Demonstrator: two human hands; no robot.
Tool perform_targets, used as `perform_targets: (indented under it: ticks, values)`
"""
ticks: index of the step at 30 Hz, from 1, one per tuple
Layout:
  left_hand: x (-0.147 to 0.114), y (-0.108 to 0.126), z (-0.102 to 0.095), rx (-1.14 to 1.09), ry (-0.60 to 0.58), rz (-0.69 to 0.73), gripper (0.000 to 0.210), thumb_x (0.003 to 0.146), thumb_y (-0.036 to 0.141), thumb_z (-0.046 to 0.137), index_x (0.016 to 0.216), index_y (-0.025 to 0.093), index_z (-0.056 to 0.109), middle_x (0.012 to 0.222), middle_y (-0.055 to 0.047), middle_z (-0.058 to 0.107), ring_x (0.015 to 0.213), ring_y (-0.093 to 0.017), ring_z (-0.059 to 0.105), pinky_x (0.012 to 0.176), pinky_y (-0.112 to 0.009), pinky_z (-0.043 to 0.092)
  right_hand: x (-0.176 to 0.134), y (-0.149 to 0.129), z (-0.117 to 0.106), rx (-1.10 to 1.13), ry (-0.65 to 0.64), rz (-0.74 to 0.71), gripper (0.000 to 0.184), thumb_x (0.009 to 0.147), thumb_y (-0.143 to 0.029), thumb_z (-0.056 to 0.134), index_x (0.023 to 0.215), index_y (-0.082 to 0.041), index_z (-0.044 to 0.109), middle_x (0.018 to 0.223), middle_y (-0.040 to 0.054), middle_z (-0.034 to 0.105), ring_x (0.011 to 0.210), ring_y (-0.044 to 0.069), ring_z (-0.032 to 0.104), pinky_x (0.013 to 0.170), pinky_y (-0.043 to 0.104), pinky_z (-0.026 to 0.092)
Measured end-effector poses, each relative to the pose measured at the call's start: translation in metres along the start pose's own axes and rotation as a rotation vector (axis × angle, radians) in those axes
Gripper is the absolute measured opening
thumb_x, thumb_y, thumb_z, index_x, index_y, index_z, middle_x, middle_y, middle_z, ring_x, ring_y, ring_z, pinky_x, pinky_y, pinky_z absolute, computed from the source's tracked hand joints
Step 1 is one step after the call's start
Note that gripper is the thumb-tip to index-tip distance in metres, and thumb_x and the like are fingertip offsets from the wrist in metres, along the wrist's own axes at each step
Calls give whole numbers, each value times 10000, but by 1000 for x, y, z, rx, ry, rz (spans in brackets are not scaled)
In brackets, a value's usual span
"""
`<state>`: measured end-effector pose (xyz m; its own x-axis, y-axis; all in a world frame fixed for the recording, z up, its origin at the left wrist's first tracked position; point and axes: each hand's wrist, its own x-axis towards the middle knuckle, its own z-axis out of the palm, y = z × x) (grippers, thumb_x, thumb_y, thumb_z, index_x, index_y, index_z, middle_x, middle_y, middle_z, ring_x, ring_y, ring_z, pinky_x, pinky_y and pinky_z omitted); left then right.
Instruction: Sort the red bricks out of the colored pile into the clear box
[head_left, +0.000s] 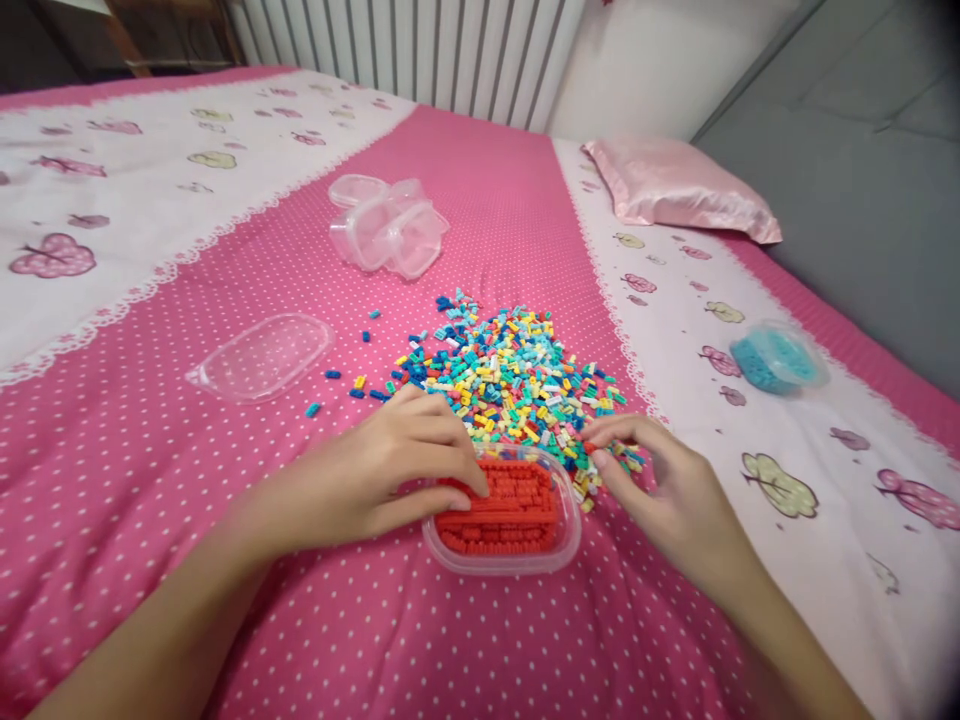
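A clear plastic container (576, 540) stands on the pink bedspread, filled with tightly packed red building bricks (510, 508). Over its left side reaches my left hand (412, 458), fingers curled and thumb close to the index finger, their tips down at the red bricks. Whatever lies between those tips is hidden. To the right of the container, my right hand (664, 490) pinches a small red brick (589, 447) between thumb and fingers. It is at the near right edge of a loose pile of small multicoloured building bricks (510, 375), just behind the container.
An oval clear lid (266, 355) lies flat at the left, near a few stray bricks (358, 384). Several empty clear containers (390, 230) are heaped farther back. On the right sits a container of blue bricks (776, 358). A pink pillow (675, 188) lies at the far right.
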<state>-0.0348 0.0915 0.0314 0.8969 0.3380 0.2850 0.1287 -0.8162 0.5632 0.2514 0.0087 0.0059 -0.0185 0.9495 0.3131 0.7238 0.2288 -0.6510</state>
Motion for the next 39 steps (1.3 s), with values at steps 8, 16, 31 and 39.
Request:
perform_targets:
  ticks: [8,16,31,39]
  values:
    - [-1,1,0,-14,2,7,127,1009,226,554,1020,188,675,977,-35,670,952,-181,528,911,-314,365,-2,-28,4,215,-21,49,126,799,-145,659,801,-256,600,792,-22,672,775,159,665,703,276,527]
    - [-2,3,0,-9,-27,16,168,1018,276,543,1008,190,687,990,-42,667,964,-180,527,925,-315,371,8,-66,1,48,-185,-172,145,842,-158,659,852,-290,719,910,-22,741,821,139,713,739,239,562]
    - [-2,3,-1,-26,-35,23,162,1021,266,533,983,199,676,960,-33,646,932,-185,503,891,-320,354,-1,-71,5,212,-328,135,196,889,-196,609,882,-279,786,980,2,793,911,167,749,796,275,604]
    - [-2,4,-2,-52,-64,52,112,997,245,583,982,204,687,958,-18,655,941,-177,520,916,-322,327,-8,-81,15,-68,-273,-33,253,842,-89,645,898,-321,731,879,-92,790,731,130,739,670,220,547]
